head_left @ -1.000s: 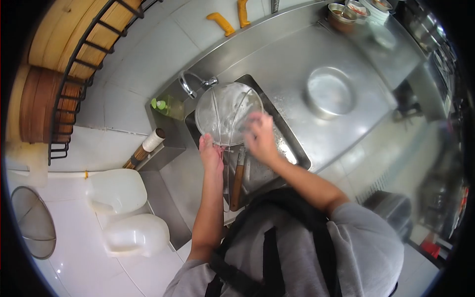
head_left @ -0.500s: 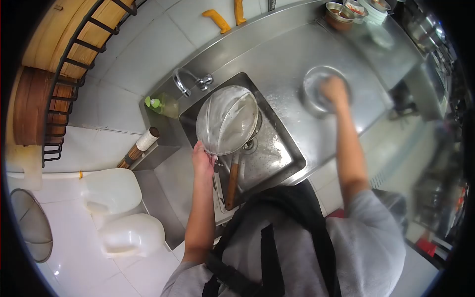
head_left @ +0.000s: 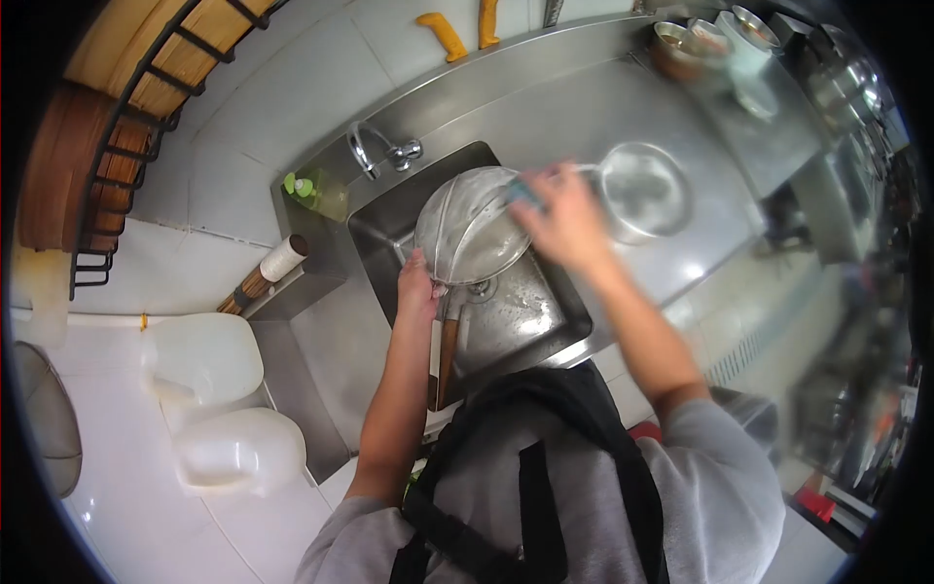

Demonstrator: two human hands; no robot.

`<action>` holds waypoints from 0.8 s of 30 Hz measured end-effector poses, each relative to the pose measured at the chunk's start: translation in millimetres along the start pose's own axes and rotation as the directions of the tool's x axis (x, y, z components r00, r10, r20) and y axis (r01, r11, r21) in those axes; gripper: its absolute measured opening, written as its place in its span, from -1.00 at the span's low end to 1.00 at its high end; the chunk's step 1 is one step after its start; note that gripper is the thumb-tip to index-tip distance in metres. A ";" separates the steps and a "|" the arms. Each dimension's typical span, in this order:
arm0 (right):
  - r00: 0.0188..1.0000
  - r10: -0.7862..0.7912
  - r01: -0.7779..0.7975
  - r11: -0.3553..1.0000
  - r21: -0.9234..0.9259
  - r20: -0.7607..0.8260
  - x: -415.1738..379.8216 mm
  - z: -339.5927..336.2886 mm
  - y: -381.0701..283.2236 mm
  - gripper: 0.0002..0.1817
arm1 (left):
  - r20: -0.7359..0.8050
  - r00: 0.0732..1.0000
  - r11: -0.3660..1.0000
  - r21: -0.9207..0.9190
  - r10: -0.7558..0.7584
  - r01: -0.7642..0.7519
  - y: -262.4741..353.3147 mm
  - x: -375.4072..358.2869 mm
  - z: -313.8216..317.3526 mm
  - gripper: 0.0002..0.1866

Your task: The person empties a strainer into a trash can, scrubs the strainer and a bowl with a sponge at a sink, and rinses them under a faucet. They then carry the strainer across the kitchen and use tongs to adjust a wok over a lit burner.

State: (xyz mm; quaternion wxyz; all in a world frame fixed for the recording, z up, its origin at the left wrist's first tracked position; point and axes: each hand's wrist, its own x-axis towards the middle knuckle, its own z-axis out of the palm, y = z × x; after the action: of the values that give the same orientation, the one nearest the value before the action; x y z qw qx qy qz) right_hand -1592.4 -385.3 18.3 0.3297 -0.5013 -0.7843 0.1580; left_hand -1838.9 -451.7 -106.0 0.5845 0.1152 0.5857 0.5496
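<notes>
A large round wire-mesh strainer (head_left: pixel 472 238) is held tilted over the steel sink (head_left: pixel 569 341). My left hand (head_left: pixel 418 287) is closed on its near left edge, where the handle joins. My right hand (head_left: pixel 564 219), a little blurred, is at the strainer's right side. A small blue-green scouring pad (head_left: pixel 526 193) is pinched in its fingers, against or just over the mesh. To the right, a round metal bowl (head_left: pixel 644 190) stands on the steel counter. Below the strainer, a wooden handle (head_left: pixel 449 350) lies along the left side of the sink; the strainer hides what it joins.
Behind the sink are a tap (head_left: pixel 384 151) and a green-topped soap bottle (head_left: pixel 316 195). A bamboo brush (head_left: pixel 268 273) lies to the left. White plastic containers (head_left: pixel 204 360) hang lower left. Small bowls (head_left: pixel 681 44) stand at the back right.
My right hand has moved left from inside the metal bowl to the strainer, now with the scouring pad showing in it. My left hand keeps its hold, and the strainer has shifted slightly right.
</notes>
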 end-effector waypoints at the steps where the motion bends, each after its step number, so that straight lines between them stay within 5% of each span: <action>1: 0.994 -0.111 0.111 0.994 0.012 -0.009 -10.5 20.4 -16.2 -0.64 | 0.036 0.999 1.000 -0.010 0.021 -0.020 -0.7 2.5 2.0 -0.67; 3: 0.975 -0.223 0.223 0.974 0.023 -0.017 -25.1 47.7 -35.2 -0.68 | 0.035 0.999 1.000 0.002 0.011 -0.012 7.1 -2.5 9.5 -0.67; 5: 0.907 -0.396 0.398 0.917 0.015 0.141 -34.7 63.3 -46.4 -0.73 | 0.012 1.000 1.000 0.011 0.000 0.000 6.6 -4.3 10.1 -0.67; 6: 0.906 -0.397 0.398 0.917 0.024 0.144 -30.4 68.7 -40.6 -0.73 | -0.098 0.995 0.999 0.020 0.033 -0.031 3.8 -1.2 11.7 -0.67; 7: 0.948 -0.287 0.291 0.957 -0.007 0.136 -16.1 72.0 -27.0 -0.75 | -0.204 0.976 0.997 0.031 0.069 -0.065 2.8 0.7 10.9 -0.67; 12: 0.999 0.040 -0.041 0.999 -0.023 -0.028 14.0 78.4 -1.0 -0.76 | -0.144 0.990 0.994 0.105 0.013 0.002 7.4 -15.5 -4.6 -0.64; 14: 0.952 -0.293 0.295 0.955 0.008 -0.093 -18.4 81.1 -30.5 -0.78 | -0.150 0.989 0.996 0.089 -0.002 0.015 10.5 -13.8 0.0 -0.61; 18: 0.896 -0.443 0.443 0.896 0.000 -0.032 -25.2 81.2 -28.3 -0.74 | -0.197 0.980 0.995 0.101 0.000 0.020 7.0 -11.3 -9.1 -0.59; 20: 0.996 0.002 0.022 0.965 0.260 -0.092 10.4 99.5 21.1 -0.72 | -0.240 0.971 0.987 0.162 0.020 0.020 4.5 -17.6 -12.9 -0.59; 24: 0.990 0.116 -0.084 0.943 0.321 -0.084 17.0 99.6 26.9 -0.71 | -0.243 0.969 0.995 0.100 0.049 -0.025 15.4 -23.4 -6.0 -0.60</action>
State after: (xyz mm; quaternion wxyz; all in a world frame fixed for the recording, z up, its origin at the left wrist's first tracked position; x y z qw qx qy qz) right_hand -1646.1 -349.9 -64.2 0.4368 -0.4886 -0.7044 0.2724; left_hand -1844.8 -467.2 -82.7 0.4911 0.0854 0.6769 0.5416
